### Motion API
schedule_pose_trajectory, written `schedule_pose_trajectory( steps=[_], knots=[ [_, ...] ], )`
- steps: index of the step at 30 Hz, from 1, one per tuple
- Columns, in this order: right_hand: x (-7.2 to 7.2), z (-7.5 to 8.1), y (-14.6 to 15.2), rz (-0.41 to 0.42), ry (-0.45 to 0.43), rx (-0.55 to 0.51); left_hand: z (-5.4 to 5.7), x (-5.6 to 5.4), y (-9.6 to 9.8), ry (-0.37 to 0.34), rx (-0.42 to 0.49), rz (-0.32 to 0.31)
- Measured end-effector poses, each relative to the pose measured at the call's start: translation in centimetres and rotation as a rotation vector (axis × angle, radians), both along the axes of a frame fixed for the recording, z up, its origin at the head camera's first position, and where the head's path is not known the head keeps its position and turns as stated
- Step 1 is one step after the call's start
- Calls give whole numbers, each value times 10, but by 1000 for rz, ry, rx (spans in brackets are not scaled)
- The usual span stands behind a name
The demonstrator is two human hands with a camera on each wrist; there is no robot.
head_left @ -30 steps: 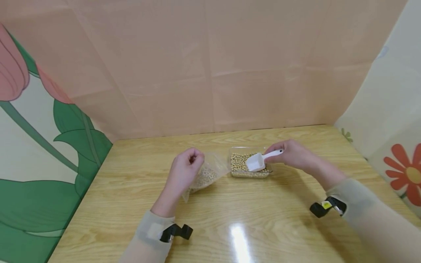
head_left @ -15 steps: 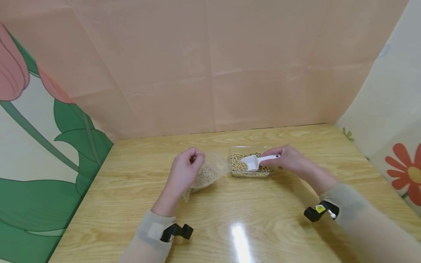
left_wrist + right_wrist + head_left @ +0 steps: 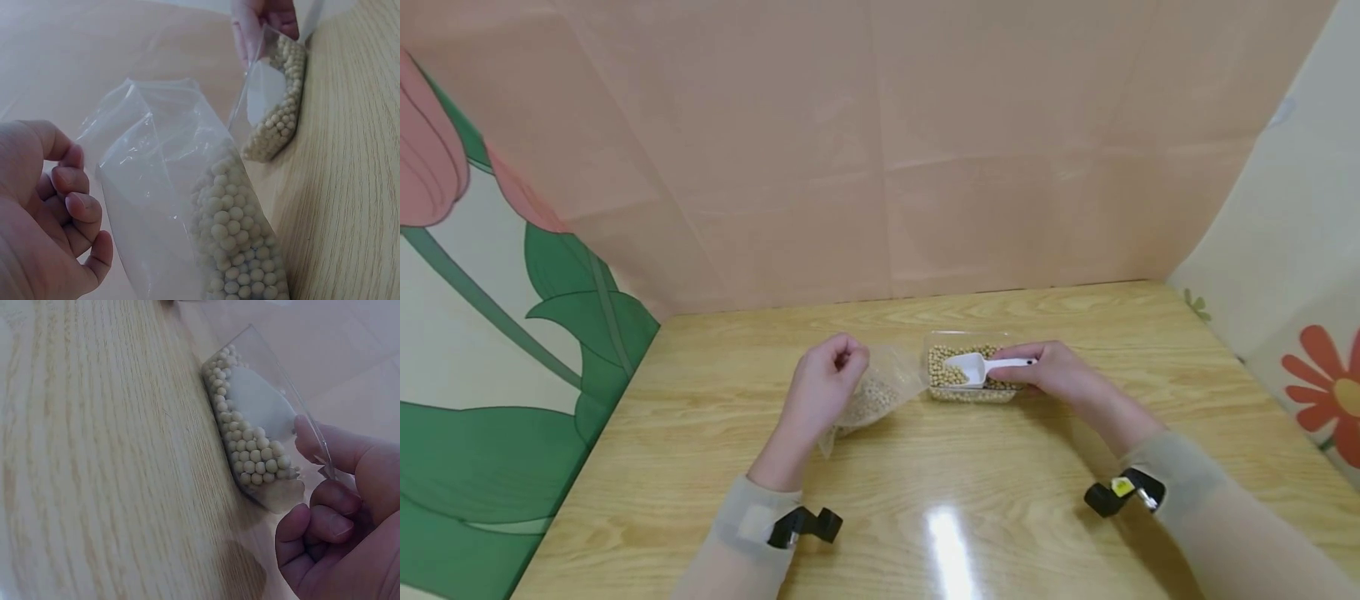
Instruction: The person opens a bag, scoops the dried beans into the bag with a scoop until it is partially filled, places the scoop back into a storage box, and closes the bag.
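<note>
My left hand (image 3: 823,385) pinches the top edge of a clear plastic bag (image 3: 144,162) between thumb and forefinger, its other fingers curled. Round pale beans (image 3: 234,219) fill the lower part of the bag, which rests on the table with its mouth toward the container. My right hand (image 3: 1051,372) grips the handle of a white scoop (image 3: 973,367) over the right wall of a clear rectangular container (image 3: 967,337). Inside it, the scoop's bowl is dug into beans (image 3: 253,453) of the same kind, and several lie at its front lip. The container wall stands between the scoop and the right wrist camera.
A wood-grain table (image 3: 917,467) carries both bag and container, which stand side by side near its back. Behind it hangs a plain pinkish cloth (image 3: 880,167). Flower-patterned panels, one with a green leaf (image 3: 482,458), close in the left and right sides.
My right hand has lowered the scoop and pushed it a little left into the beans; its handle has gone from tilted to nearly level. The left hand and the bag have stayed in place.
</note>
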State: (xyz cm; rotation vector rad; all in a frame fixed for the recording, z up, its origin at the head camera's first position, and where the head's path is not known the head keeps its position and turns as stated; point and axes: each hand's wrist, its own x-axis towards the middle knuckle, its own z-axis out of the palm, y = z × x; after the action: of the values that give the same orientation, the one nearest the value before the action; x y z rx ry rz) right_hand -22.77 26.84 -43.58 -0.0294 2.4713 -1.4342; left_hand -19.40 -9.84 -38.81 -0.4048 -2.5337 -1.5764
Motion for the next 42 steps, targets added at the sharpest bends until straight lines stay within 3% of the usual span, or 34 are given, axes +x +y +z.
schedule_pose_trajectory(
  steps=[7,19,27,33,42],
  knots=[
    [2,-3,-2,-21,9,30,-1,-1,1,0,6,1],
    [13,14,-11,-17,107,100,1,1,1,-8,11,3],
    [12,13,-12,-18,132,128,1,1,1,-11,14,0],
    [9,13,-11,-6,125,115,0,-1,2,-2,22,-4],
    [9,7,-7,-35,71,12,-1,-1,2,8,20,3]
  ],
)
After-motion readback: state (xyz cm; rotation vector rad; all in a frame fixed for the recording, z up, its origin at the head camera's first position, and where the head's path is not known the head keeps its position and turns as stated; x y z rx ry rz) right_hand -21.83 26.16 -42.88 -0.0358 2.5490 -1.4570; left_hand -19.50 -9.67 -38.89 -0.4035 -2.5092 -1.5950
